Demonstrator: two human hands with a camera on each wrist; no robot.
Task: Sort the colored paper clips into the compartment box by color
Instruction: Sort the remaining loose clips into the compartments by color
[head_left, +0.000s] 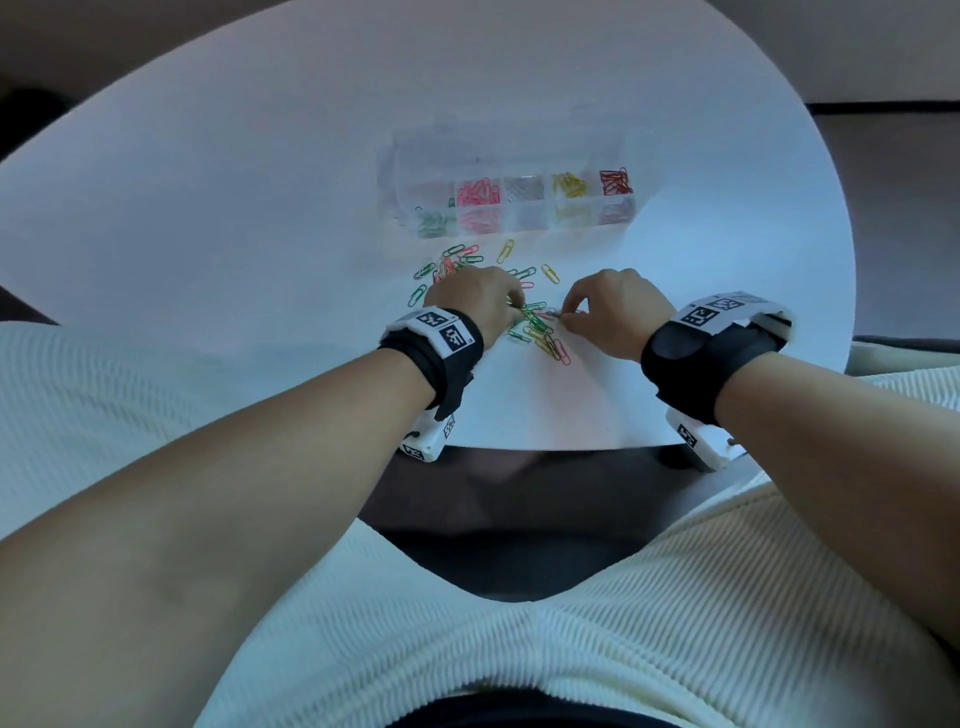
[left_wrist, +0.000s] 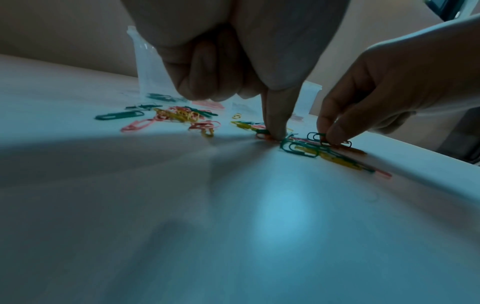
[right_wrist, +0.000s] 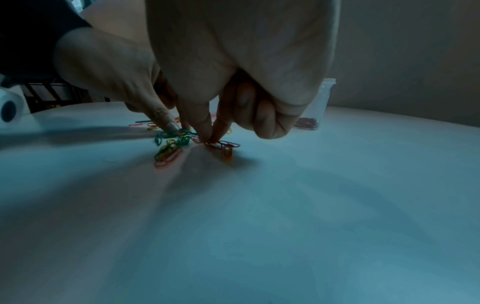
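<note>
Loose paper clips (head_left: 540, 332) in green, yellow and pink lie in a pile before the clear compartment box (head_left: 519, 221). The box holds green, pink, silver, yellow and red clips in separate cells. My left hand (head_left: 519, 307) has its fingertips down on the pile, pinching at a green clip (right_wrist: 171, 133); its other fingers are curled. My right hand (right_wrist: 211, 140) pinches a dark red clip (right_wrist: 226, 144) between thumb and forefinger, just off the table. The two hands are almost touching. In the left wrist view, my left hand (left_wrist: 276, 135) presses down beside the right hand (left_wrist: 330, 139).
More loose clips (head_left: 457, 260) are scattered between the hands and the box. The round white table (head_left: 208, 234) ends close to my wrists at its near edge (head_left: 545, 447). The box's open clear lid (head_left: 498, 145) stands behind it.
</note>
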